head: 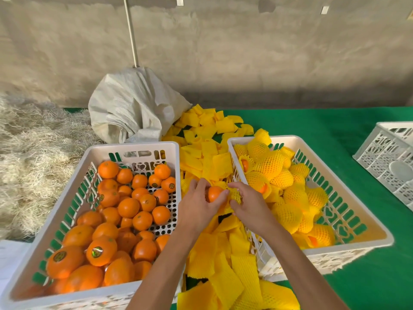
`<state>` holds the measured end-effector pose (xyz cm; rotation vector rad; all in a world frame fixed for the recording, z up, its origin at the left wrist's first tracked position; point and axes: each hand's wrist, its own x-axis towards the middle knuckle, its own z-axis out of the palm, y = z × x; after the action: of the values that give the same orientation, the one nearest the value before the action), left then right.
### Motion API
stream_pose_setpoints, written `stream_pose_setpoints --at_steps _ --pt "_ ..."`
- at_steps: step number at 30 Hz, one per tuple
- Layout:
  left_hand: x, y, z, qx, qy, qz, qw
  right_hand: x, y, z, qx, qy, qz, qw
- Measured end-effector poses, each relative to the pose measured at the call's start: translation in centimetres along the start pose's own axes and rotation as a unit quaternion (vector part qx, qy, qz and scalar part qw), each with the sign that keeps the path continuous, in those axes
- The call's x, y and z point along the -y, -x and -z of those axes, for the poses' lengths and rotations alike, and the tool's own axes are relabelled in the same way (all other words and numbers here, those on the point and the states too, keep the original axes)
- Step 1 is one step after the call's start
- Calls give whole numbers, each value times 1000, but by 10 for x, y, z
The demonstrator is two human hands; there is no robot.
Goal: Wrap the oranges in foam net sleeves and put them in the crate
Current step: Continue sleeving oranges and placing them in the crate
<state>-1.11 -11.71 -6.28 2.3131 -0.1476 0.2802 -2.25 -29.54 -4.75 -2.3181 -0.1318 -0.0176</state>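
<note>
Orange fruit, one bare orange (214, 193), sits between the two hands above the loose sleeve pile, just left of the right crate's near-left wall. Left hand (197, 203) has fingers curled round the orange; right hand (248, 201) pinches a yellow foam net sleeve (235, 195) at the fruit's right side, so both hands are clamped on their items and touching at the fruit. Judgement: sleeve is only starting onto the orange; this piece is not yet wrapped. Right crate (348, 243) holds the wrapped oranges (280, 175), roughly fifteen to twenty visible, stacked so the exact count cannot be told; about half full by appearance. Left of the right crate, beyond the pile, the left crate (73, 175) holds unwrapped oranges (128, 207), about forty visible, more hidden beneath. Judgement: well under half done. Spare sleeves (223, 285) lie in dozens between the crates, too overlapped to count. One further white crate (386, 157) stands right of the right crate, on the green counter (324, 124). One grey sack (131, 106) behind.
</note>
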Motion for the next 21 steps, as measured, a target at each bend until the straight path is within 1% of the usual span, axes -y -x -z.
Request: stream_pose_setpoints --at_steps 3,5,7,10,11,13,14,16,18,21 --pt "-1 1 -6 -10 -55 19 998 8 8 -19 -58 -37 4 998" --pt "2 0 -9 -9 -53 25 998 16 14 -31 -90 -54 17 994" --pt "4 0 -10 -19 17 33 999 21 22 -39 -120 -82 14 989" --pt "4 -1 -9 -41 135 48 989 27 26 -45 -157 -131 5 979" --pt "3 -1 -9 -31 172 51 983 29 27 -47 -165 -122 9 979" --pt "3 -3 -10 29 232 66 970 31 26 -49 -171 -101 17 980" --pt "2 -4 -11 69 247 86 963 30 25 -48 -172 -100 12 980" --pt "0 -4 -9 135 296 146 934 27 21 -42 -182 -110 8 977" --pt "-1 -3 -7 157 345 179 908 24 19 -37 -199 -114 25 973" --pt "0 -4 -6 150 369 191 897 19 16 -32 -209 -112 40 971"
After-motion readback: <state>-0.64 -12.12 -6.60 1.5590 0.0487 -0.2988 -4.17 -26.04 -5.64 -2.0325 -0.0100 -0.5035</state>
